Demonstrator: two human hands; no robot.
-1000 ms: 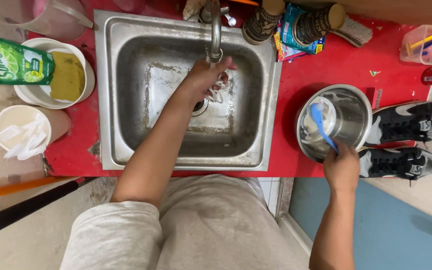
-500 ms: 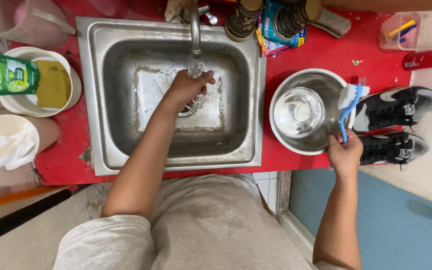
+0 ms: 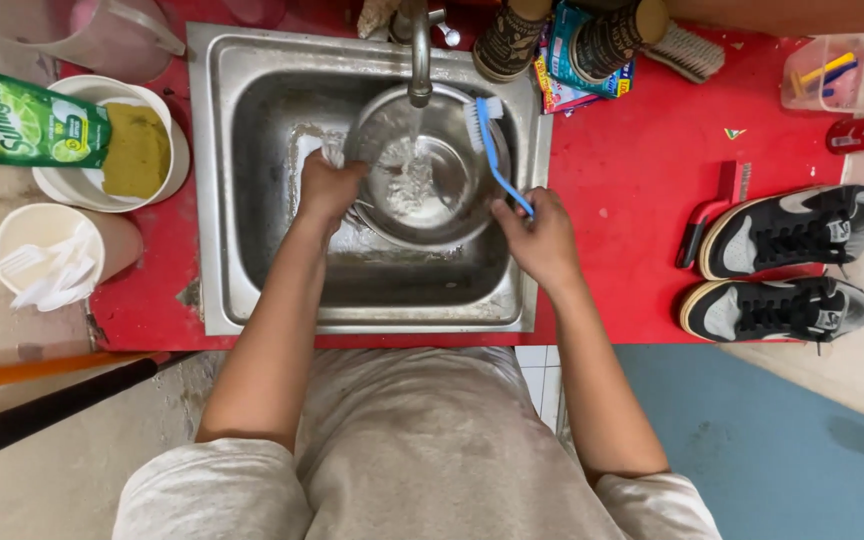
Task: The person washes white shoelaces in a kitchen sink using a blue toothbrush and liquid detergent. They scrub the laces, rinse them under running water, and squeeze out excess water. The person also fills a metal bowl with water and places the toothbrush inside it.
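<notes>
A metal bowl (image 3: 417, 170) is held under running water in the sink (image 3: 252, 290) by the left hand (image 3: 327, 188). A blue toothbrush (image 3: 497, 150) is gripped by the right hand (image 3: 542, 235).

The person wears a short-sleeved top of pale grey-beige cloth, its sleeves ending above the elbows at the near left and near right of the view. Both forearms are bare down to the left hand (image 3: 327, 188) and the right hand (image 3: 542, 238), with no watch, ring or glove showing. The lap is covered by trousers or shorts of the same light greyish fabric, creased and faintly soiled.
</notes>
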